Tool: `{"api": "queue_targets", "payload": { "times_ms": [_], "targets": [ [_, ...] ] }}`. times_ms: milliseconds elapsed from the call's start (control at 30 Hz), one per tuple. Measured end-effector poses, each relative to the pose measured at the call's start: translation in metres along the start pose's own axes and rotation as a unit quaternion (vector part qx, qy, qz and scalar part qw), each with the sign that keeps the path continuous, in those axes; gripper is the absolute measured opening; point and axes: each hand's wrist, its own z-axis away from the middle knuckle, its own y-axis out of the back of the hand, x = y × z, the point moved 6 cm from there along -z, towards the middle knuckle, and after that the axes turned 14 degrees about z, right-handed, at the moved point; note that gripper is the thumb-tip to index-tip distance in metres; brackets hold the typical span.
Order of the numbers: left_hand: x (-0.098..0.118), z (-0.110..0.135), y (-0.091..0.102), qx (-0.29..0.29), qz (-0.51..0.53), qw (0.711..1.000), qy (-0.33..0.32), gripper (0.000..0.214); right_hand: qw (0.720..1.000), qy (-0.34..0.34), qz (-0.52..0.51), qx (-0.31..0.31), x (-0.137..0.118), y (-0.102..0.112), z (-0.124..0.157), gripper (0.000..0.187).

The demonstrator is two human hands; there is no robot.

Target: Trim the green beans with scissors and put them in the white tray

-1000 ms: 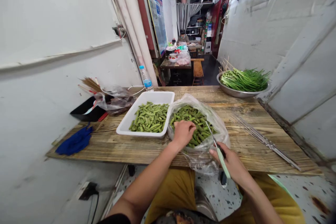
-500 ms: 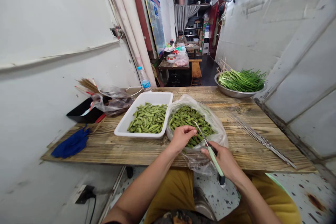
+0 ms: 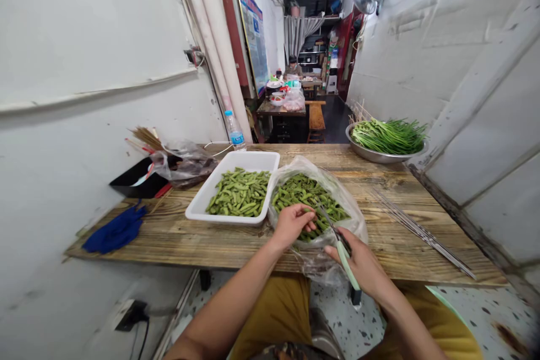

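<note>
In my right hand (image 3: 360,261) is a pair of scissors (image 3: 346,265) with a pale green handle, its blades pointing up and left over the pods. My left hand (image 3: 294,224) is closed in a pinch just left of the blade tips. A green edamame pod (image 3: 309,210) shows at its fingertips, mostly hidden by them. Both hands are over the near side of a clear plastic bag (image 3: 358,215), opened wide and full of edamame pods (image 3: 301,188). Left of the bag, a white plastic tray (image 3: 201,202) contains more pods (image 3: 238,194).
A metal bowl of green chives (image 3: 386,138) stands at the back right, with metal skewers (image 3: 426,236) nearer. To the left are a blue cloth (image 3: 116,230), a black box (image 3: 135,183), a plastic bag (image 3: 185,166) and a water bottle (image 3: 235,132). A person (image 3: 293,67) sits far back.
The scissor blades have dipped slightly and turned among the pods. My left hand stays almost in place, its lower fingers a little looser. The whole view has shifted slightly.
</note>
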Motion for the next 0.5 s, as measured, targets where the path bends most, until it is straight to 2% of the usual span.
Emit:
{"api": "queue_targets", "payload": {
  "times_ms": [133, 300, 400, 500],
  "targets": [
    [0.008, 0.002, -0.003, -0.039, -0.123, 0.991, -0.027, 0.029, 0.997, 0.012, 0.071, 0.013, -0.002, 0.004, -0.001, 0.059],
    [0.018, 0.004, -0.007, -0.099, -0.254, 0.958, -0.094, 0.033, 0.992, 0.032, 0.122, 0.024, 0.000, 0.009, -0.003, 0.054],
    [0.023, 0.005, -0.010, -0.124, -0.298, 0.939, -0.121, 0.034, 0.991, 0.048, 0.120, 0.016, -0.001, 0.010, -0.004, 0.050],
    [0.025, 0.006, -0.010, -0.135, -0.299, 0.939, -0.106, 0.034, 0.994, 0.045, 0.096, 0.003, -0.003, 0.009, -0.004, 0.049]
  ]
}}
